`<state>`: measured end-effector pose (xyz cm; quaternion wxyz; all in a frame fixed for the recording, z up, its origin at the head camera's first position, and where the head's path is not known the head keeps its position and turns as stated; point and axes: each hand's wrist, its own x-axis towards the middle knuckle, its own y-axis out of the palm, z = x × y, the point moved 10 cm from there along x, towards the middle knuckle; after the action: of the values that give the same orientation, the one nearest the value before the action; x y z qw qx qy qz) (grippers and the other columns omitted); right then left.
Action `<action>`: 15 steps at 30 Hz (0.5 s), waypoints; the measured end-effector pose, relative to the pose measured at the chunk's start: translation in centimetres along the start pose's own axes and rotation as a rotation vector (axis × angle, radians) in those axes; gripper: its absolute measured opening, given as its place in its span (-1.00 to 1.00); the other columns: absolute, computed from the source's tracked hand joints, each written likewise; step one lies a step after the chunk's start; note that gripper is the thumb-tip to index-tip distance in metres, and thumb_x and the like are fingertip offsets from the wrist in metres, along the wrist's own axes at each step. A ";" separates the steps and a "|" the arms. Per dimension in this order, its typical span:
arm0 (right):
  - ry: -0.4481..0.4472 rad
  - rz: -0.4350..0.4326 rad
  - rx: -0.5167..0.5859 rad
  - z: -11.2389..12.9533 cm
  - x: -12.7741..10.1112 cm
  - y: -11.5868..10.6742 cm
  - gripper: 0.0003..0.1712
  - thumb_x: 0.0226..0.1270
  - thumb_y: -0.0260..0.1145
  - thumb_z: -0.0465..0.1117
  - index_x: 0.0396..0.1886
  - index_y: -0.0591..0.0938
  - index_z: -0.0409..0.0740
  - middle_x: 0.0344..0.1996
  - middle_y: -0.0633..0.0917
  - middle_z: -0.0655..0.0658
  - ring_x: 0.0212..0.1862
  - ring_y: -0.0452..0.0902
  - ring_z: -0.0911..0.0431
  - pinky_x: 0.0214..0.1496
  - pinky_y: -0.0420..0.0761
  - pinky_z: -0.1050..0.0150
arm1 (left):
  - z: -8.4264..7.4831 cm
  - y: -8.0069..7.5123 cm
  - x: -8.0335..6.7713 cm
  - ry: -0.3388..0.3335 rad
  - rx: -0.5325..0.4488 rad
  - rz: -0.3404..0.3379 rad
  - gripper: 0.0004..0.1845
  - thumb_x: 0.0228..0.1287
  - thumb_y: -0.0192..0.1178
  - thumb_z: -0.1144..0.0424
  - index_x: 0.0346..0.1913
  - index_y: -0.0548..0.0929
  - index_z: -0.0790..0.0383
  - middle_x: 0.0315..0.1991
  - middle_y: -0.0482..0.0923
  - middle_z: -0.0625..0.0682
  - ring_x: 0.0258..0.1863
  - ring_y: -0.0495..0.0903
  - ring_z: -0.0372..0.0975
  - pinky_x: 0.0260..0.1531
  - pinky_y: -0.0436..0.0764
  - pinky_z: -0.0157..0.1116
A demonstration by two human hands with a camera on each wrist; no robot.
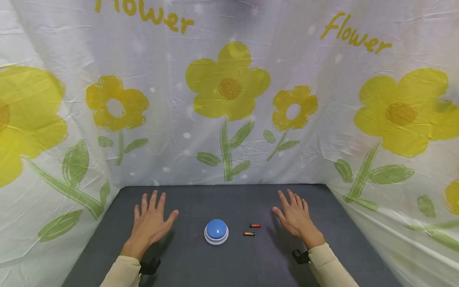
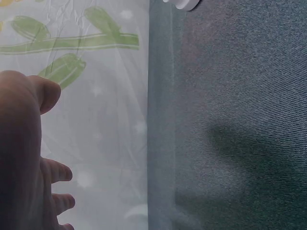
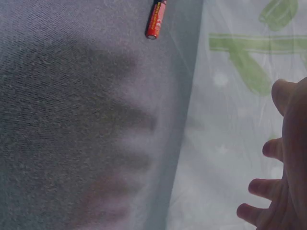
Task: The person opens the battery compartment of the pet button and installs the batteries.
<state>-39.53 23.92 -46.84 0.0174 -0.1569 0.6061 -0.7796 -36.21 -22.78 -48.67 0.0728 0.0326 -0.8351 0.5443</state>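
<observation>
My left hand [image 1: 150, 223] hovers above the left part of the dark table with its fingers spread and straight, holding nothing. Over the right part, my right hand [image 1: 295, 217] is held the same way, fingers extended, nothing in it. Between them sits a round blue push button [image 1: 216, 229] on a white base. To the button's right lie two small red-and-black batteries, a farther battery [image 1: 255, 225] and a nearer battery [image 1: 249, 234]. One battery [image 3: 156, 20] shows at the top of the right wrist view. Neither hand touches these things.
The dark grey tabletop [image 1: 201, 267] ends at a white curtain [image 1: 161, 159] printed with yellow flowers, which closes off the back and both sides. A dark band [image 1: 150, 266] sits at the left wrist and another band [image 1: 300, 256] at the right.
</observation>
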 end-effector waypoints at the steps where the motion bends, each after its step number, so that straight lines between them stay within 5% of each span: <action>1: 0.000 -0.002 0.003 0.0 -0.1 0.0 -0.17 0.75 0.14 0.16 0.76 0.22 -0.18 0.67 0.21 -0.51 0.65 0.14 -0.51 0.64 0.07 -0.62 | 0.0 0.1 0.0 0.001 0.002 0.004 0.08 0.61 -0.06 -0.45 0.77 -0.01 0.32 0.76 -0.23 0.46 0.72 -0.34 0.47 0.55 -0.20 0.61; 8: -0.015 -0.003 0.029 0.3 -0.6 0.3 -0.17 0.73 0.18 0.12 0.73 0.25 -0.26 0.64 0.27 -0.51 0.62 0.18 -0.50 0.63 0.12 -0.60 | -0.2 0.0 -0.4 0.022 -0.025 0.006 0.05 0.63 0.00 -0.38 0.77 -0.02 0.34 0.77 -0.22 0.44 0.72 -0.32 0.45 0.57 -0.20 0.59; 15: -0.105 -0.044 0.090 1.9 -0.3 -1.5 -0.09 0.59 0.39 0.06 0.65 0.31 -0.42 0.54 0.42 -0.52 0.56 0.32 -0.47 0.57 0.33 -0.52 | -1.4 -1.1 -0.2 0.101 -0.045 -0.044 0.08 0.58 0.13 -0.35 0.73 0.07 0.45 0.73 0.02 0.44 0.70 0.02 0.39 0.61 0.13 0.46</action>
<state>-38.52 22.56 -45.03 0.0390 -0.2101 0.5650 -0.7970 -35.74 -21.95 -47.18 0.1273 0.0217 -0.8413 0.5249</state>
